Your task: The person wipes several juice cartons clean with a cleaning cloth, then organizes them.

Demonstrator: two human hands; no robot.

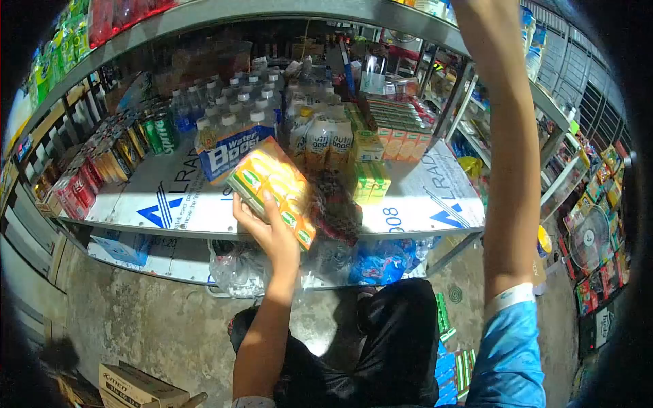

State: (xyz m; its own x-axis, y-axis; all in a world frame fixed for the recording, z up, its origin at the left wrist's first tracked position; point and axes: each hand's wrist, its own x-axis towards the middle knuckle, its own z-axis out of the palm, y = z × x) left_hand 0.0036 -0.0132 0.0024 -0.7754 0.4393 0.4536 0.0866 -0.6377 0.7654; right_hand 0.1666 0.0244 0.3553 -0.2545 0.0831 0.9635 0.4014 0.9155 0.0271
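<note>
My left hand (269, 228) is closed round an orange and green pack of small cartons (275, 187), tilted above the front edge of the shelf (183, 211). Behind the pack stand a blue "Water Boost" sign (235, 151), capped bottles (252, 102) and Nutri Boost bottles (330, 143). To its right, small green and yellow cartons (371, 182) sit near orange and green cartons (403, 143). My right arm reaches up to the upper shelf; my right hand (479, 10) is cut off by the top edge of the view, its fingers out of sight.
Red cans (75, 194) and green Sprite cans (160, 136) line the shelf's left side. Plastic-wrapped bottles (388, 264) fill the lower shelf. A cardboard box (139, 386) lies on the floor at lower left. At the right stand a fan (589, 234) and hanging packets (605, 177).
</note>
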